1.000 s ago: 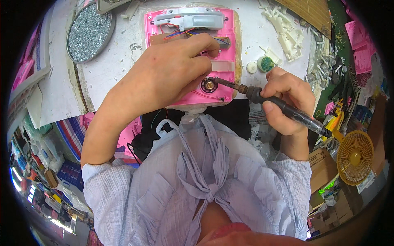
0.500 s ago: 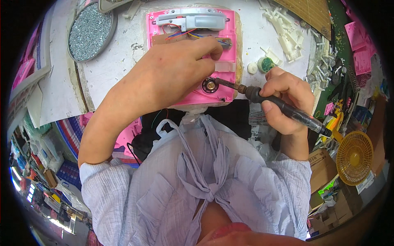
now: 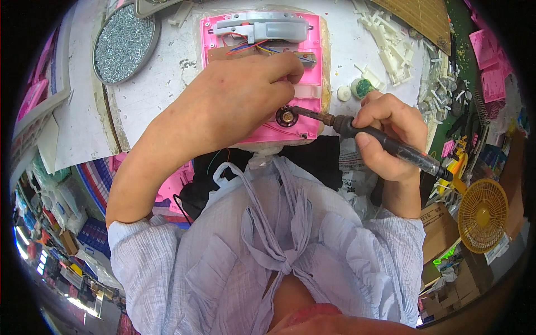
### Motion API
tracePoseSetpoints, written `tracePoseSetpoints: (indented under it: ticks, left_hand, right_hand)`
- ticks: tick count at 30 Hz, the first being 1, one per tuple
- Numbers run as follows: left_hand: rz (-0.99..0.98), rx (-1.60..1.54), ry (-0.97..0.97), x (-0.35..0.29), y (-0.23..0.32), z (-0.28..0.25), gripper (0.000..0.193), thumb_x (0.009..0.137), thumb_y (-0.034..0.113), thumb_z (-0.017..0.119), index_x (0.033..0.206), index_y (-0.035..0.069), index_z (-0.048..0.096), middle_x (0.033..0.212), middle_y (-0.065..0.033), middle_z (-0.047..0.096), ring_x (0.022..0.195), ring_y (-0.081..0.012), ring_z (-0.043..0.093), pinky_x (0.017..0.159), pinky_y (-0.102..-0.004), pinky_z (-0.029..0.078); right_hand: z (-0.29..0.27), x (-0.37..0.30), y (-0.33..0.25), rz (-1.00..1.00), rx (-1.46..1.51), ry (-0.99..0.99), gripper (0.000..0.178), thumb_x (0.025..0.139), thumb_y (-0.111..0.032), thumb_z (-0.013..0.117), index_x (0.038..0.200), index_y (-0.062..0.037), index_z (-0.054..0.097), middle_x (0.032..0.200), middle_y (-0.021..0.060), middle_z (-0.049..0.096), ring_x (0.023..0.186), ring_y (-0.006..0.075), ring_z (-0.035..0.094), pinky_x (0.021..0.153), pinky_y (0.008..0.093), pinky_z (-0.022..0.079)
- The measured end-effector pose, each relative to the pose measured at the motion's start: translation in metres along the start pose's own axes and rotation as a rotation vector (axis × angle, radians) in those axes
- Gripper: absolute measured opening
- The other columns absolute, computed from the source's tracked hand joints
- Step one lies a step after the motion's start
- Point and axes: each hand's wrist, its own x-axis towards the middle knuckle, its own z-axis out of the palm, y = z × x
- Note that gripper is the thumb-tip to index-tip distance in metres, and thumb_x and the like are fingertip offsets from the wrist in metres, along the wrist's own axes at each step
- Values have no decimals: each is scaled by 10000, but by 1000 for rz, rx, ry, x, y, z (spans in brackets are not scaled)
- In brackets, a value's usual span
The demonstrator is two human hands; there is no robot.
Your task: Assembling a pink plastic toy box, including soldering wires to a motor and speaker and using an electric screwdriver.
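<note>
A pink plastic housing (image 3: 314, 100) lies on the white table, with a grey handle-like part (image 3: 279, 31) along its far side. Red, blue and yellow wires run by a brown board inside it. Near its front sits a small round black speaker (image 3: 287, 116). My right hand (image 3: 393, 134) grips a soldering iron (image 3: 385, 144) whose tip is at the speaker's upper edge. Over the left part of the housing, my left hand (image 3: 245, 92) is closed, fingers curled close to the speaker; what they pinch is hidden behind the hand.
A round tray of small screws (image 3: 124, 44) stands at the far left. White plastic parts (image 3: 389, 47) are heaped at the far right, near a small green-topped container (image 3: 362, 87) and a white cap (image 3: 344, 92). A yellow fan (image 3: 482, 215) is at the right.
The housing and both hands have shifted very slightly. The iron's tip stays at the speaker's edge, and both grips look the same.
</note>
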Motion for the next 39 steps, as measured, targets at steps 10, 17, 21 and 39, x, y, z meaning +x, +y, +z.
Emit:
tracePoseSetpoints:
  ticks: [10,17,21,39]
  left_hand:
    - [5,28,-14,1,0,-1,183,763,79,754,917,42,661,1158,-84,653,1010,-299,659,825,-397,542]
    - [4,23,-21,2,1,-3,170,766,80,753,894,51,645,1131,-73,646,974,-289,658,810,-399,537]
    - [3,17,-11,2,2,-3,168,768,78,752,886,53,636,1118,-72,641,948,-289,657,794,-398,537]
    - [-17,-77,-13,3,0,-6,207,748,43,763,914,45,640,1093,-75,637,944,-296,660,787,-394,544]
  right_hand:
    - [-8,-5,-5,-42,16,61,200,722,-80,743,879,21,673,671,21,559,513,77,428,499,250,304]
    - [-10,-7,-6,-93,-1,93,212,706,-78,739,878,27,674,684,37,570,515,95,426,501,255,307]
    - [-10,-7,-6,-104,1,93,212,700,-76,741,872,26,672,686,47,578,512,103,432,501,264,314]
    - [-10,-10,-6,-122,-44,108,204,683,-67,746,859,4,673,674,48,563,510,123,447,495,282,316]
